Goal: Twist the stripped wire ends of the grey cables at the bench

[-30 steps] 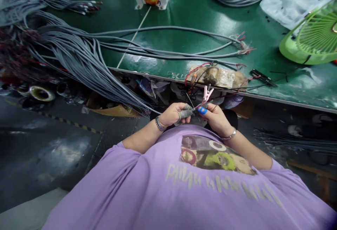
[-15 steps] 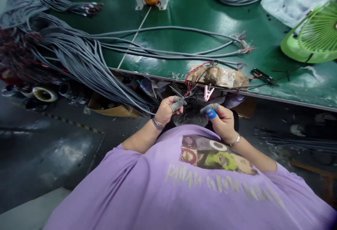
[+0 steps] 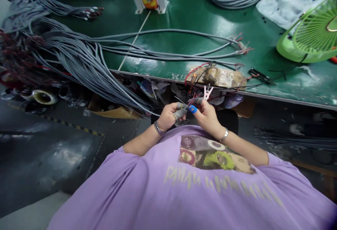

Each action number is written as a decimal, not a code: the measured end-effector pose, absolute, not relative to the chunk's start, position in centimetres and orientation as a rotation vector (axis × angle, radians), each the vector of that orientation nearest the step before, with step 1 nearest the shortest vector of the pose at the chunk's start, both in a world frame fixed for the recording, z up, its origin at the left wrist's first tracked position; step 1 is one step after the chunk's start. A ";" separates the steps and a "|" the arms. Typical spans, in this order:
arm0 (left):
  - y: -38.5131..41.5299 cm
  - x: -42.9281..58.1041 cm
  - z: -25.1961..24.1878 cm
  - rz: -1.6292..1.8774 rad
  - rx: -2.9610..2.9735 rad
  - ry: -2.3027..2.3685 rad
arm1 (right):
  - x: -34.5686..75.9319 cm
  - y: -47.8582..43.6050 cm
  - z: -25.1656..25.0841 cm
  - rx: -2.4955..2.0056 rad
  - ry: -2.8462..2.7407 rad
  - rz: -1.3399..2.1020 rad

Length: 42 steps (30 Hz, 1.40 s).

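Wires [image 3: 194, 99] in both hands [image 3: 207, 116], short gap before table edge [image 3: 276, 98]

A glossy green desk [image 3: 184, 18] spans the upper view, crossed by a thin pale line [image 3: 143, 23] and trimmed with a light front edge [image 3: 276, 99]. Patches of light gleam on its top. Below, at left, a dark grey floor [image 3: 52, 174] shows a bright reflection [image 3: 63, 149] and a strip of yellow-and-black striped tape [image 3: 79, 127]; a pale flat surface [image 3: 31, 210] fills the lower left corner
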State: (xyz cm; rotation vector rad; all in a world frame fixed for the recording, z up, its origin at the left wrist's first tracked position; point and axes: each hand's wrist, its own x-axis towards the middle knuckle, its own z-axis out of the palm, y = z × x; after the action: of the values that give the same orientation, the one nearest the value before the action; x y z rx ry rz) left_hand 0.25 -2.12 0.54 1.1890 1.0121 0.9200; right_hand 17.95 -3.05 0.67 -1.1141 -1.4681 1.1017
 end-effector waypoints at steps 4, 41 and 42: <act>-2.4 -0.1 0.2 0.905 1.200 0.961 | 18.5 -2.8 0.7 -1.044 -1.589 1.063; 3.2 1.8 1.0 0.839 2.306 0.951 | 22.0 3.0 -0.5 -1.024 -0.777 1.747; 3.3 1.9 0.9 0.832 2.305 0.944 | 21.9 3.0 -0.5 -1.022 -0.747 1.748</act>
State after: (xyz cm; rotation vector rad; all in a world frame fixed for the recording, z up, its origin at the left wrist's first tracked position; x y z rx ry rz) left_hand 1.87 3.30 0.90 2.3045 0.9444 0.8319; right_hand 21.95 2.95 -0.52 -1.0222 -0.7467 1.7482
